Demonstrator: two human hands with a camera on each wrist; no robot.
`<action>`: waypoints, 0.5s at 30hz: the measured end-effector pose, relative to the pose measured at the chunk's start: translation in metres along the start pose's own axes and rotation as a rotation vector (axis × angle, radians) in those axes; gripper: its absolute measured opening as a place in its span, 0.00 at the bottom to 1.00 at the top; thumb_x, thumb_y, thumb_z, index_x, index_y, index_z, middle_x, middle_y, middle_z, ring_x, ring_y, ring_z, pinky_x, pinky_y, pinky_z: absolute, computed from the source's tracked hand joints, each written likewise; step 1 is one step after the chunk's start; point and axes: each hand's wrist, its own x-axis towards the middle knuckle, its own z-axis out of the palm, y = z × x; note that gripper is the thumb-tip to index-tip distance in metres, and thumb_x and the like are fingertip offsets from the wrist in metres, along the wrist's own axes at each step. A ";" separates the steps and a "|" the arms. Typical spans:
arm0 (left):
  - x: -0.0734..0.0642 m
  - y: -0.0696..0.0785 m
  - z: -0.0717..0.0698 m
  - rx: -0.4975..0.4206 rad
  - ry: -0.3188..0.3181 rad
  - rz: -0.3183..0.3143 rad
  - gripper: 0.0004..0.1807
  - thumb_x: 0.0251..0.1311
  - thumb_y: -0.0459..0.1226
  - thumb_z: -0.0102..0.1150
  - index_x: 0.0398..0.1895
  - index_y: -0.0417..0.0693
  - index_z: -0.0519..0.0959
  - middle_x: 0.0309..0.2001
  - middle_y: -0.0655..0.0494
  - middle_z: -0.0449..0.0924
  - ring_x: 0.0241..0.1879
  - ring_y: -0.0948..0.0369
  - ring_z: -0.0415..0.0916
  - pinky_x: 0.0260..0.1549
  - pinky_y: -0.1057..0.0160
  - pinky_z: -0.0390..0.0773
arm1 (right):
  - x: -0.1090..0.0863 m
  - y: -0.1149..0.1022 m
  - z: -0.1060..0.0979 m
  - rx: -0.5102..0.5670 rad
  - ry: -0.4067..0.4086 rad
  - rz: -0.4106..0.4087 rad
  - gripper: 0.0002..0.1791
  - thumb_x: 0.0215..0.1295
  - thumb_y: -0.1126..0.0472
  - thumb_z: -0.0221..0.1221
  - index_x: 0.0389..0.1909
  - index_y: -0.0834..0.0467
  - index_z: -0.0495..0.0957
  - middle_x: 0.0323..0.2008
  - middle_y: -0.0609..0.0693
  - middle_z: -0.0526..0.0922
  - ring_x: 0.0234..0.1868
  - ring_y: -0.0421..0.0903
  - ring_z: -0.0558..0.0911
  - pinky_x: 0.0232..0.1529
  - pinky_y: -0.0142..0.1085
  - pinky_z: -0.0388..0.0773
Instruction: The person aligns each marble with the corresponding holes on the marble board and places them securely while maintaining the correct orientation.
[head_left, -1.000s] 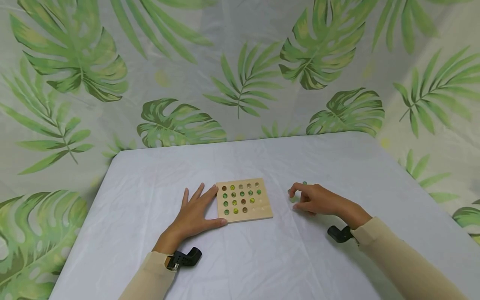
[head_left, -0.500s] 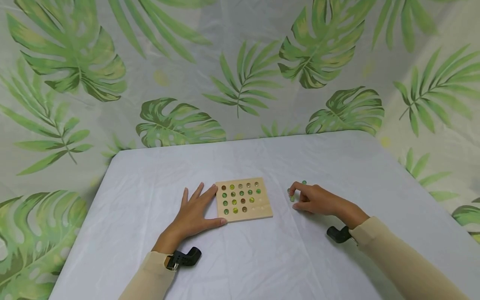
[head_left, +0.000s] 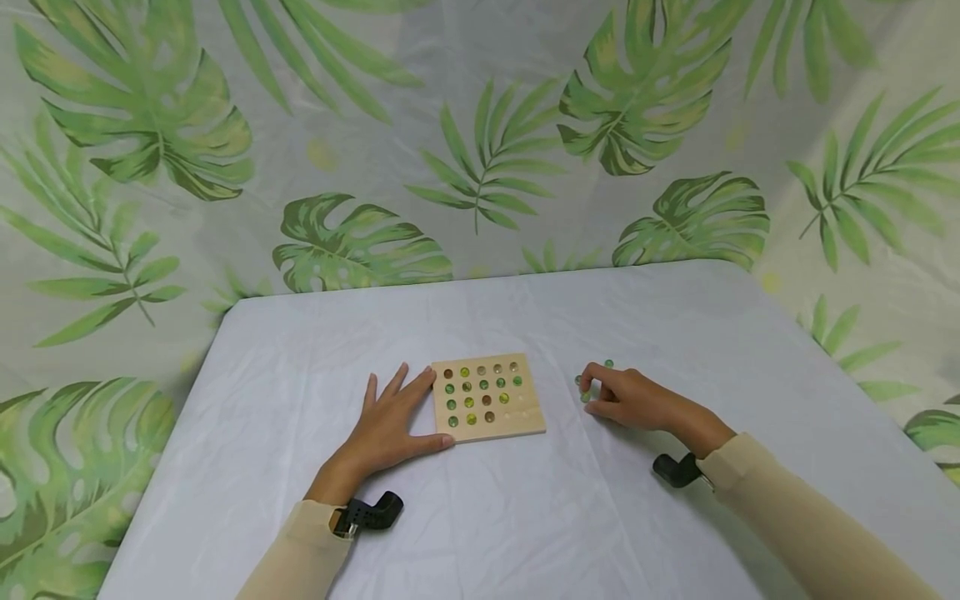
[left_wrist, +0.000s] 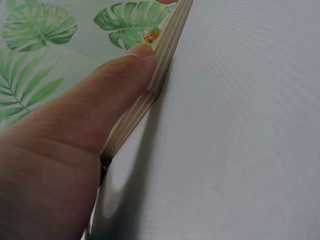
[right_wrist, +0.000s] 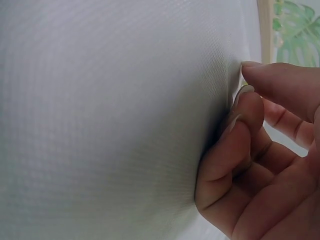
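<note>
A pale wooden board [head_left: 525,421] with rows of round hollows lies mid-table. Glass marbles [head_left: 483,384] in green, yellow, brown and clear fill most hollows; several at its lower right are bare. My left hand [head_left: 382,433] rests at the board's left side, fingers spread, index finger and thumb touching its edge. In the left wrist view the thumb [left_wrist: 115,85] lies along the edge beside a marble [left_wrist: 151,34]. Right of the board, my right hand [head_left: 633,400] is low on the cloth, its index finger and thumb closed around a green marble [head_left: 586,397]. The other fingers are curled under.
Loose green marbles lie by the right hand: one [head_left: 609,364] behind it, another [head_left: 578,379] just left of the index finger. White cloth [head_left: 480,525] covers the table. A leaf-printed curtain [head_left: 495,150] hangs behind. Each wrist carries a black camera [head_left: 677,470].
The right index finger and thumb have drawn slightly closer around the green marble. The left hand and the board have stayed in place.
</note>
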 end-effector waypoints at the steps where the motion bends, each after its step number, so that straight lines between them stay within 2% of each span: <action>1: 0.000 0.000 0.000 0.001 0.000 0.001 0.59 0.43 0.72 0.60 0.76 0.54 0.54 0.74 0.58 0.54 0.75 0.50 0.39 0.68 0.40 0.25 | 0.000 0.000 0.000 -0.003 0.001 0.000 0.11 0.66 0.65 0.60 0.45 0.57 0.69 0.20 0.43 0.72 0.20 0.36 0.69 0.25 0.30 0.68; 15: 0.000 -0.001 0.001 -0.003 0.003 0.007 0.59 0.44 0.71 0.60 0.76 0.54 0.54 0.74 0.58 0.54 0.75 0.50 0.39 0.68 0.40 0.24 | -0.001 0.000 0.001 -0.026 0.026 -0.016 0.08 0.67 0.65 0.58 0.43 0.56 0.70 0.18 0.42 0.70 0.19 0.35 0.67 0.24 0.29 0.67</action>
